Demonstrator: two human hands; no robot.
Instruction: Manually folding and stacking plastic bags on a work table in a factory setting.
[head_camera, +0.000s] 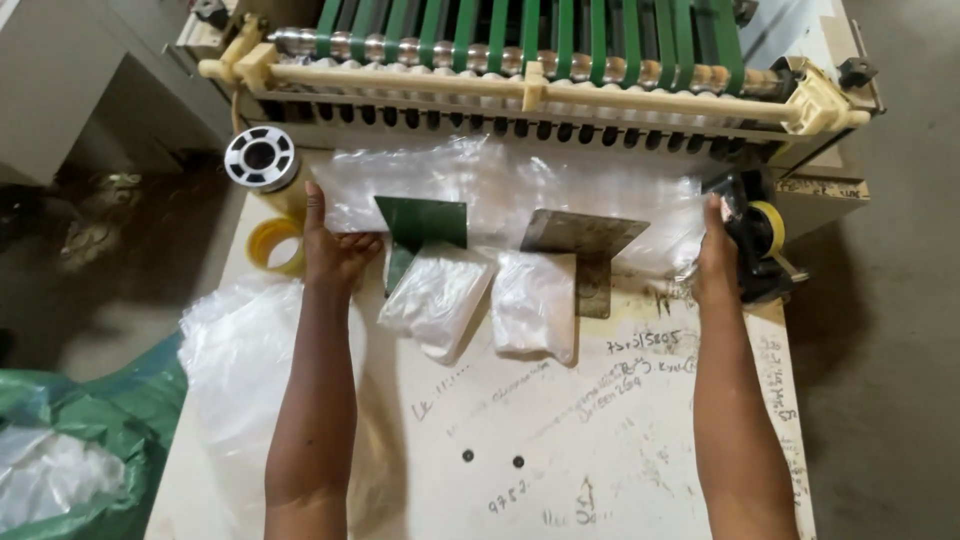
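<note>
A scribbled white table (620, 440) carries clear plastic sheets (500, 185), two bag bundles (440, 295), yellow tape rolls (275, 245).

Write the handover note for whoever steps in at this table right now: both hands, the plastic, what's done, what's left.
Left hand: flat on the left end of the clear plastic bag stack, fingers open, no grip closed.
Right hand: pressed to the stack's right end, beside the tape dispenser.
Stack lies below the green-belt machine, behind two angle stops, green and grey.
Done: two folded bag bundles lie on the table.
Left: the stack is not yet lifted.
</note>
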